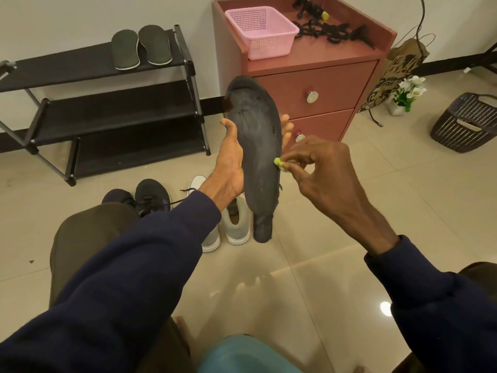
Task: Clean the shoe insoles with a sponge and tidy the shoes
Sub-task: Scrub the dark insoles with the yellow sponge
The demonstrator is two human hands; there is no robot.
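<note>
Sponge [281, 165] mostly hidden — right hand [326, 170] pinches it

I see warm, even indoor light; a lamp glare spot on the glossy floor [386, 309] lower right; wide-angle bending at the edges; slightly soft focus.

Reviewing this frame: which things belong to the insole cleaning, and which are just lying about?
Job: dark insole in the left hand; sponge pinched by the right hand; two insoles on the rack; black shoes; grey shoes.
Lying about: pink basket; paper bag; flower pot; dark floor basket.
</note>
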